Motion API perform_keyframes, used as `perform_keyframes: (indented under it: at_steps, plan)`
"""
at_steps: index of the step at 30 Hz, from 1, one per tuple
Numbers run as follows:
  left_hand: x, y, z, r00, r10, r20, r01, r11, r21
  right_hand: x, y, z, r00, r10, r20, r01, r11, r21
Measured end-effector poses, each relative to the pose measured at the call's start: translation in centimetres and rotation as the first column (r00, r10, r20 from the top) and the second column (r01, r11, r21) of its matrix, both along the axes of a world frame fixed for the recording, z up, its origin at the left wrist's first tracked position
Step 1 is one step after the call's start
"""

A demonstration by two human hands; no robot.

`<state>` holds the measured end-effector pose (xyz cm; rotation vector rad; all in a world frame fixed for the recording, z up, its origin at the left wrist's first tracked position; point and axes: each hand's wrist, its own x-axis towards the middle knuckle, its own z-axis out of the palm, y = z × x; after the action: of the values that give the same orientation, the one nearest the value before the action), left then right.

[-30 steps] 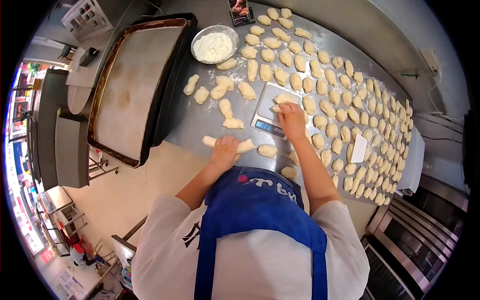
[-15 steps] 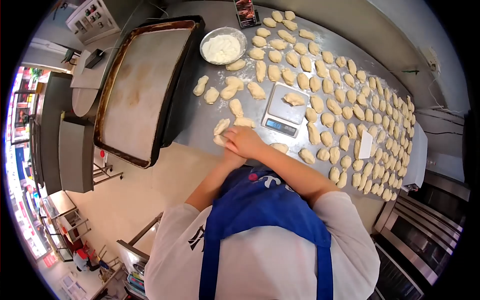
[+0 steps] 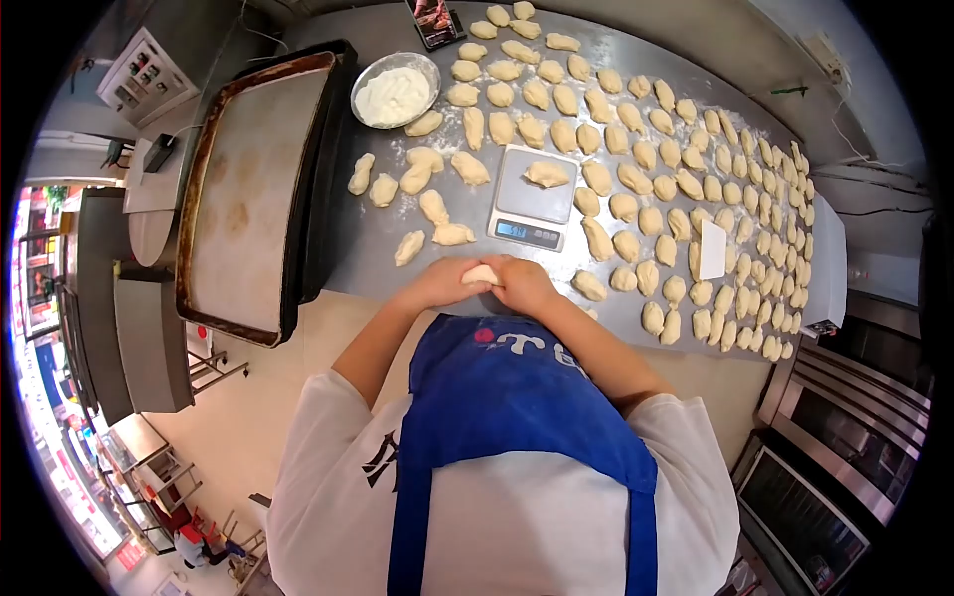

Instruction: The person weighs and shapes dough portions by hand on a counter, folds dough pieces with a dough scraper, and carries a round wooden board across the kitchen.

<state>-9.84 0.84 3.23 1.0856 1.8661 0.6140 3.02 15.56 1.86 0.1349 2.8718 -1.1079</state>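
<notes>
Cream-coloured dough piece point(image 3: 481, 275) lies at the worktop's point(image 3: 348, 250) near edge, grasped between left hand point(image 3: 443, 284) and right hand point(image 3: 523, 286), its visible length running roughly along that edge. Scale point(image 3: 524, 207) sits farther in, nearer the right grip; forearms converge, fingers curled inward.

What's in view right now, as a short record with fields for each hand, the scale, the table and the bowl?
Left hand: closed on a dough piece
Right hand: closed on the same piece, beside the left
Scale: one dough lump on top; display lit, digits unclear
Table: metal, with many dough lumps, most right of the scale
Bowl: white powder inside, beside the baking tray
</notes>
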Motion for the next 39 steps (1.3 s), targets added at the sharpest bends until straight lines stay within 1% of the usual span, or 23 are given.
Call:
perform_keyframes:
  at_steps: [2, 5, 7, 8, 10, 12, 14, 16, 17, 18, 19, 21, 22, 25, 27, 29, 31, 32, 33, 34, 35, 37, 39]
  plan:
    - [-0.5, -0.1, 0.0, 0.999, 0.03, 0.034, -0.029, 0.999, -0.044, -0.5, 0.1, 0.2, 0.999, 0.04, 0.028, -0.041, 0.998, 0.051]
    - [-1.3, 0.4, 0.3, 0.991, -0.13, -0.006, 0.129, 0.988, -0.089, -1.1, -0.3, 0.5, 0.984, 0.136, 0.114, -0.152, 0.977, 0.149]
    - [-2.2, 2.1, 3.6, 0.947, -0.231, 0.223, 0.313, 0.822, -0.476, -1.7, -0.7, 0.3, 0.966, 0.2, 0.161, -0.231, 0.952, 0.202]
    - [-2.2, 2.2, 1.5, 0.948, -0.227, 0.225, 0.31, 0.824, -0.474, -1.8, -1.0, -0.2, 0.975, 0.18, 0.131, -0.205, 0.956, 0.209]
    - [-1.9, 1.6, -4.2, 0.872, -0.175, 0.456, 0.176, 0.984, 0.041, -1.8, -1.2, 0.2, 0.981, 0.167, 0.103, -0.186, 0.96, 0.208]
    - [-2.0, 1.9, -3.8, 0.904, -0.186, 0.384, 0.188, 0.982, 0.035, -1.9, 0.1, 2.6, 0.985, 0.052, 0.165, -0.049, 0.999, -0.023]
    - [-1.7, 2.6, -3.1, 0.927, -0.202, 0.315, 0.203, 0.979, 0.031, -1.6, 1.1, 3.7, 0.973, 0.064, 0.222, -0.073, 0.997, 0.03]
    - [-1.3, 3.1, -1.6, 0.947, -0.18, 0.267, 0.219, 0.968, -0.121, -1.3, 0.8, 3.6, 0.958, 0.079, 0.277, -0.102, 0.992, 0.07]
    - [-1.0, 3.0, -2.2, 0.947, -0.179, 0.267, 0.218, 0.968, -0.125, -1.3, 0.1, 3.1, 0.996, 0.026, 0.086, -0.038, 0.988, 0.152]
    - [-0.7, 3.0, -3.3, 0.919, -0.103, 0.382, 0.163, 0.978, -0.129, -1.5, -0.2, 2.5, 0.993, -0.016, -0.115, 0.042, 0.974, 0.222]
    - [-0.7, 3.2, -3.4, 0.872, -0.028, 0.489, 0.108, 0.985, -0.138, -1.5, -0.1, 1.5, 0.993, -0.016, -0.119, 0.043, 0.974, 0.224]
    - [-0.9, 3.6, -3.2, 0.858, 0.022, 0.514, 0.053, 0.99, -0.13, -1.6, 0.2, 0.4, 0.998, 0.045, 0.048, -0.045, 0.999, 0.008]
    - [-1.1, 3.6, -2.7, 0.839, 0.071, 0.539, -0.002, 0.992, -0.127, -1.6, 0.4, 0.7, 0.998, 0.044, 0.047, -0.044, 0.999, 0.005]
    - [-1.8, 3.2, -1.7, 0.793, 0.129, 0.595, 0.024, 0.97, -0.243, -1.8, 0.7, 1.2, 0.994, 0.032, 0.104, -0.036, 0.999, 0.032]
    - [-1.9, 3.6, -1.8, 0.779, 0.096, 0.62, 0.1, 0.956, -0.274, -1.9, 0.9, 1.0, 0.982, 0.157, 0.1, -0.174, 0.967, 0.186]
    - [-1.8, 4.1, -2.0, 0.762, 0.068, 0.644, 0.171, 0.938, -0.301, -2.2, 0.5, 1.0, 0.982, 0.147, 0.117, -0.172, 0.953, 0.249]
    - [-1.6, 4.7, -1.7, 0.92, -0.112, 0.377, 0.217, 0.944, -0.248, -2.3, 0.6, 1.3, 0.981, 0.137, 0.135, -0.173, 0.935, 0.31]
    - [-1.3, 4.6, -1.5, 0.919, -0.115, 0.378, 0.22, 0.944, -0.248, -2.1, 1.0, 1.5, 0.986, 0.126, 0.112, -0.153, 0.945, 0.288]
    - [-0.8, 4.5, 0.1, 0.973, -0.212, 0.093, 0.227, 0.954, -0.195, -1.9, 1.2, 1.6, 0.989, 0.114, 0.09, -0.134, 0.955, 0.266]
    - [-0.4, 4.4, 1.0, 0.94, -0.274, -0.202, 0.247, 0.958, -0.146, -1.6, 1.3, 1.6, 0.989, 0.113, 0.093, -0.134, 0.955, 0.264]
    - [-0.3, 4.3, 1.2, 0.941, -0.274, -0.198, 0.248, 0.957, -0.147, -1.3, 1.2, 1.5, 0.991, 0.113, 0.07, -0.129, 0.95, 0.285]
    - [0.2, 4.0, 1.1, 0.769, -0.44, -0.463, 0.341, 0.896, -0.285, -0.7, 0.8, 1.9, 0.992, 0.118, 0.053, -0.129, 0.946, 0.298]
    - [0.4, 3.1, -0.8, 0.768, -0.424, -0.481, 0.343, 0.905, -0.252, -0.3, 0.0, 3.0, 0.975, 0.141, 0.173, -0.176, 0.963, 0.206]
